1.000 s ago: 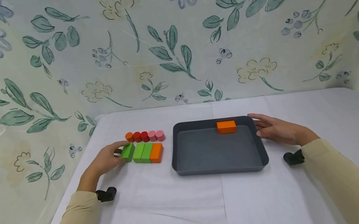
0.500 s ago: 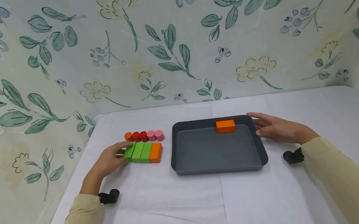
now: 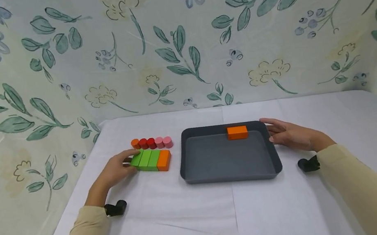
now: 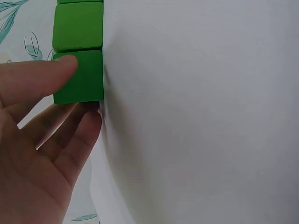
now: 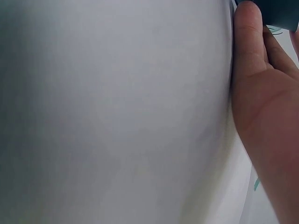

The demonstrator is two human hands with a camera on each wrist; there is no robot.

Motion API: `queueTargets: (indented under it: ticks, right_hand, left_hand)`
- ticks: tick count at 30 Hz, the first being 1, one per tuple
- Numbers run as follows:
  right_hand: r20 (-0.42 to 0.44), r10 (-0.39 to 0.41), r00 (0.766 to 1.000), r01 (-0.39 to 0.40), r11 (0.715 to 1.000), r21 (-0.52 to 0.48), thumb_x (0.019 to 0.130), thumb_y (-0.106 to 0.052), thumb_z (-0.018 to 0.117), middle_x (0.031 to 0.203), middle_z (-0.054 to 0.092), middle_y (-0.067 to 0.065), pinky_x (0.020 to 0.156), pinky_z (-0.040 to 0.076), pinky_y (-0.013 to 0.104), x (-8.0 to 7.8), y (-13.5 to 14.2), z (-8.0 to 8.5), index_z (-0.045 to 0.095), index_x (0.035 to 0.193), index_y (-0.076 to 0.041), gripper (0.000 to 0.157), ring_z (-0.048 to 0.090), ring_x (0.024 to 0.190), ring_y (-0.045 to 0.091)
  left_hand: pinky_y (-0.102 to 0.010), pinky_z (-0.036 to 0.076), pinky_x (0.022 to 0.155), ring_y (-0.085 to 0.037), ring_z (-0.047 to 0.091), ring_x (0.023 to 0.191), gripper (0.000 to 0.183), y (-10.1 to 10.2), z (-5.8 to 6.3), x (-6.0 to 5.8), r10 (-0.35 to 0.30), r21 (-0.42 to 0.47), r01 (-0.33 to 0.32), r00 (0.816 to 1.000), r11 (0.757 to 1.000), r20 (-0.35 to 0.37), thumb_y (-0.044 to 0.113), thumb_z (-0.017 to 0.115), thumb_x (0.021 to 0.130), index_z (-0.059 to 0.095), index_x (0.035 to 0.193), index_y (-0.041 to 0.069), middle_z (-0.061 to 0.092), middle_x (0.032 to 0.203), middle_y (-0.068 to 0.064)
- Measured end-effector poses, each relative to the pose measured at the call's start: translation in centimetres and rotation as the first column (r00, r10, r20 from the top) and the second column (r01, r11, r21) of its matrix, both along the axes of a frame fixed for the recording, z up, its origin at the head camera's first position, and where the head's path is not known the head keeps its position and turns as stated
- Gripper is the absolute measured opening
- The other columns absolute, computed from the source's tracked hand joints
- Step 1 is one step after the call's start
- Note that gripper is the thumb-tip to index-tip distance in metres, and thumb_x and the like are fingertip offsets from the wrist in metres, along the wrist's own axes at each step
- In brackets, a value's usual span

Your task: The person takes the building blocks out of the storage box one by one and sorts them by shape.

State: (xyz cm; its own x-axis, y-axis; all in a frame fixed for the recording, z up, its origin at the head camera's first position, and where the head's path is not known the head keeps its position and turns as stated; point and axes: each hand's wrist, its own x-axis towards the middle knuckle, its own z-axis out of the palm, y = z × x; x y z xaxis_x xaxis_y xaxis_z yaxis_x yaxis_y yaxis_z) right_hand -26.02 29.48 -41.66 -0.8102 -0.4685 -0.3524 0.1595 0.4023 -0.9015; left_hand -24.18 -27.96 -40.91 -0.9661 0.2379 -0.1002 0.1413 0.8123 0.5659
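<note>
My left hand [image 3: 117, 171] pinches the leftmost green block [image 3: 137, 159] lengthwise. In the left wrist view its thumb [image 4: 65, 70] lies on that block's end face; the far fingertips are partly hidden. Tight against the held block stand two more green blocks, a middle one [image 3: 145, 160] and a right one [image 3: 153, 160], then an orange block [image 3: 163, 160]. My right hand [image 3: 294, 137] rests with loosely extended fingers at the right wall of a dark grey tray [image 3: 234, 178]. Inside the tray, by its back wall, lies another orange block [image 3: 237, 132].
Behind the block row stands a line of small cylinders: an orange one [image 3: 135, 144], red ones [image 3: 147, 143] and pink ones [image 3: 163, 142]. A white cloth [image 3: 175, 219] covers the table. Floral fabric [image 3: 176, 44] hangs at the back and sides.
The left hand has moved right with its green block, closing the gap to the other green blocks. Over the last half second it barely moves. The right hand stays at the tray.
</note>
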Motion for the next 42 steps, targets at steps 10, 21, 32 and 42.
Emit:
queueTargets:
  ticks: [10, 21, 32, 42]
  right_hand:
    - [-0.007, 0.001, 1.000, -0.001, 1.000, 0.002, 0.094, -0.020, 0.060, 0.168, -0.004, 0.018, 0.122, 0.012, 0.061, 0.1, -0.1, 0.1, -0.001, 0.161, -0.024, 0.091, 0.004, 0.154, 0.045]
    - [-0.002, 0.006, 1.000, -0.006, 1.000, 0.010, 0.095, -0.023, 0.061, 0.168, -0.004, 0.018, 0.122, 0.012, 0.060, 0.1, 0.1, -0.1, -0.001, 0.161, -0.026, 0.090, 0.006, 0.154, 0.044]
    - [-0.006, 0.016, 1.000, -0.016, 1.000, -0.002, 0.096, -0.021, 0.059, 0.168, -0.003, 0.017, 0.123, 0.012, 0.060, -0.1, 0.2, 0.0, -0.001, 0.160, -0.026, 0.088, 0.006, 0.154, 0.043]
    - [-0.003, 0.022, 1.000, -0.022, 1.000, 0.009, 0.095, -0.023, 0.061, 0.168, -0.003, 0.017, 0.123, 0.014, 0.059, -0.4, 0.2, -0.3, 0.000, 0.160, -0.027, 0.090, 0.009, 0.154, 0.043]
  left_hand:
    - [-0.053, 0.050, 0.103, -0.043, 0.057, 0.123, 0.056, 0.2, 0.1, 0.4, -0.001, 0.035, 0.002, 0.999, 0.999, -0.037, 0.006, 0.069, 0.089, 0.052, 0.142, 0.008, 0.048, 0.149, -0.023]
    - [-0.053, 0.050, 0.103, -0.042, 0.057, 0.125, 0.056, 0.1, 0.3, 0.7, -0.009, 0.008, 0.010, 0.999, 1.000, -0.047, 0.010, 0.068, 0.090, 0.051, 0.143, 0.009, 0.047, 0.150, -0.020]
    - [-0.053, 0.052, 0.100, -0.036, 0.059, 0.121, 0.048, 2.0, 5.0, 1.3, -0.115, -0.047, 0.108, 0.974, 0.993, -0.197, 0.010, 0.065, 0.092, 0.054, 0.138, 0.005, 0.060, 0.136, -0.018]
    - [-0.046, 0.055, 0.097, -0.026, 0.063, 0.111, 0.033, 7.0, 7.9, 1.3, -0.282, -0.199, 0.238, 0.932, 0.951, -0.229, 0.013, 0.067, 0.092, 0.065, 0.125, 0.009, 0.067, 0.126, -0.008]
